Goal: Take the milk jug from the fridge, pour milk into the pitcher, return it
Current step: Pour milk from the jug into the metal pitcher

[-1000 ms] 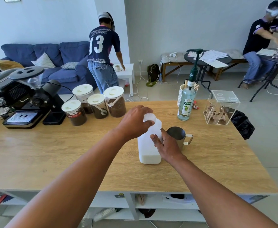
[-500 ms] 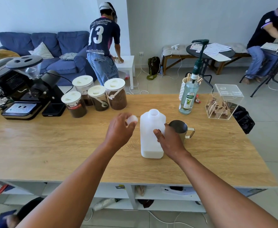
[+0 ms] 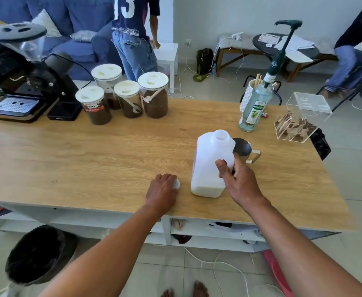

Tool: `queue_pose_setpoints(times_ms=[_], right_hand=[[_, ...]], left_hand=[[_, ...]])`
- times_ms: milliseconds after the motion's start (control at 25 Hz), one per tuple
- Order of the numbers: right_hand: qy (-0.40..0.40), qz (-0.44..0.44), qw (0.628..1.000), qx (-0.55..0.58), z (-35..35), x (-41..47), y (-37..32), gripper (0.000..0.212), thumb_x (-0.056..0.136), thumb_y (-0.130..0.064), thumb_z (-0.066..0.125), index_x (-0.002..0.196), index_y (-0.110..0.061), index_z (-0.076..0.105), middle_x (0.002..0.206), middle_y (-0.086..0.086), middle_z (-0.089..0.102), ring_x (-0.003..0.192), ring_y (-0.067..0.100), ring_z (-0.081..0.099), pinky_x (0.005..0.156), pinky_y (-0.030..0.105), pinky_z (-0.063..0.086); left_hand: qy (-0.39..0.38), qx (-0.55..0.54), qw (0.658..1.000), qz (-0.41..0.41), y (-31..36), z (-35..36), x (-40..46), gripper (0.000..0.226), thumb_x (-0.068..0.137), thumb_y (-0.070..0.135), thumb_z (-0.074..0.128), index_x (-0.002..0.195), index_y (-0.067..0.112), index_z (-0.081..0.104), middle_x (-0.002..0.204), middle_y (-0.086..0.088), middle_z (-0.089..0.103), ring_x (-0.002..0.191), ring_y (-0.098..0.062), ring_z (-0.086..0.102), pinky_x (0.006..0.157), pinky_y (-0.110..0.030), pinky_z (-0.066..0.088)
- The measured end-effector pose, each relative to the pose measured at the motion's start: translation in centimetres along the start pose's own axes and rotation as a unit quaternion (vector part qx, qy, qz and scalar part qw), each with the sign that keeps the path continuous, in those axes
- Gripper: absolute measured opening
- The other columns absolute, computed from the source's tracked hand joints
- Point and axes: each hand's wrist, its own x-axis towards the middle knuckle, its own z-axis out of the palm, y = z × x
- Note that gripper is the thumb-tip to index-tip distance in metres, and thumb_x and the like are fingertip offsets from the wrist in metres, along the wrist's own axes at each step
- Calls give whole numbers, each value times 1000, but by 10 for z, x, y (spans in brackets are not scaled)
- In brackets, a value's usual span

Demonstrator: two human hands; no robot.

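A white plastic milk jug [image 3: 208,168] stands upright on the wooden table [image 3: 90,163] with its mouth uncovered. My right hand [image 3: 238,181] grips the jug's right side. Directly behind the jug sits a small steel pitcher [image 3: 243,150], its handle pointing right. My left hand [image 3: 162,191] rests low on the table to the left of the jug, fingers closed over the white cap [image 3: 176,185], which touches or nearly touches the tabletop.
Several lidded coffee jars [image 3: 130,97] and an espresso machine [image 3: 21,82] with a grinder fill the table's back left. A syrup bottle with pump [image 3: 254,108] and a clear acrylic box [image 3: 300,118] stand back right. A black bin [image 3: 40,254] sits below. People work behind.
My left hand unscrewed the cap from the jug, carried it left and down, and now holds it at the tabletop. My right hand kept its grip on the jug.
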Motion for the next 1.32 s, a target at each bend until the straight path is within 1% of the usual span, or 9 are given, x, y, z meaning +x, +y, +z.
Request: queue_pose_setpoints(times_ms=[120, 240, 360, 560, 680, 800, 1000, 1200, 1320], right_hand=[[-3, 17, 1000, 3, -2, -2, 1, 21, 101, -43, 56, 105, -23, 60, 84, 13, 70, 82, 20, 67, 64, 11, 44], [15, 46, 999, 19, 0, 0, -3, 23, 102, -38, 59, 100, -16, 64, 82, 8, 74, 74, 1, 67, 65, 15, 45], [69, 71, 994, 54, 5, 2, -7, 28, 103, -35, 60, 97, -9, 66, 74, -3, 75, 76, 5, 71, 73, 29, 51], [92, 72, 993, 19, -18, -5, -27, 37, 103, -37, 59, 94, -1, 59, 69, 6, 67, 64, 17, 63, 69, 39, 52], [77, 77, 991, -80, -38, -13, -43, 42, 102, -45, 55, 93, -4, 55, 79, 21, 68, 74, 35, 65, 70, 46, 53], [75, 79, 981, -160, -53, -20, -56, 40, 101, -46, 55, 89, -8, 51, 76, 16, 68, 76, 36, 67, 69, 45, 55], [88, 84, 954, -273, -80, -23, -65, 35, 102, -46, 54, 88, -14, 45, 69, 0, 50, 74, 33, 52, 63, 36, 38], [64, 119, 929, -345, -98, -9, -61, 33, 102, -50, 49, 101, -17, 50, 95, 13, 67, 89, 37, 60, 71, 39, 47], [31, 140, 913, -383, -106, 2, -55, 42, 104, -49, 46, 118, -12, 57, 111, 15, 68, 101, 37, 62, 78, 40, 50]], left_hand=[[37, -1, 999, 5, 1, 3, -2, 51, 98, 29, 56, 147, 18, 50, 151, -3, 53, 133, -29, 45, 109, -43, 38], [79, -171, 982, 1, 17, -2, -13, 52, 96, 23, 63, 147, 17, 52, 148, -3, 56, 136, -25, 49, 113, -40, 42], [26, -358, 933, 10, 39, -9, -24, 51, 94, 21, 67, 144, 26, 56, 136, 7, 65, 127, -11, 59, 106, -37, 51], [-43, -481, 872, 79, 67, -11, -24, 50, 96, 22, 66, 144, 31, 56, 135, 17, 67, 128, -2, 60, 106, -34, 53], [-65, -522, 846, 91, 84, -12, -29, 48, 96, 14, 67, 142, 24, 59, 131, 13, 70, 123, -3, 64, 105, -32, 54], [-102, -565, 812, 106, 101, -6, -36, 43, 97, 10, 67, 138, 20, 62, 129, 10, 72, 122, -7, 66, 105, -31, 53], [-147, -610, 770, 110, 131, -4, -41, 42, 98, 3, 62, 139, 16, 61, 134, 10, 70, 122, -2, 65, 98, -21, 53], [-177, -634, 749, 76, 156, 4, -32, 38, 100, 13, 63, 137, 22, 63, 129, 10, 72, 121, -14, 66, 97, -37, 56], [-194, -627, 753, 45, 168, 8, -27, 31, 101, 15, 61, 132, 21, 67, 121, 6, 77, 113, -15, 70, 93, -35, 58]])
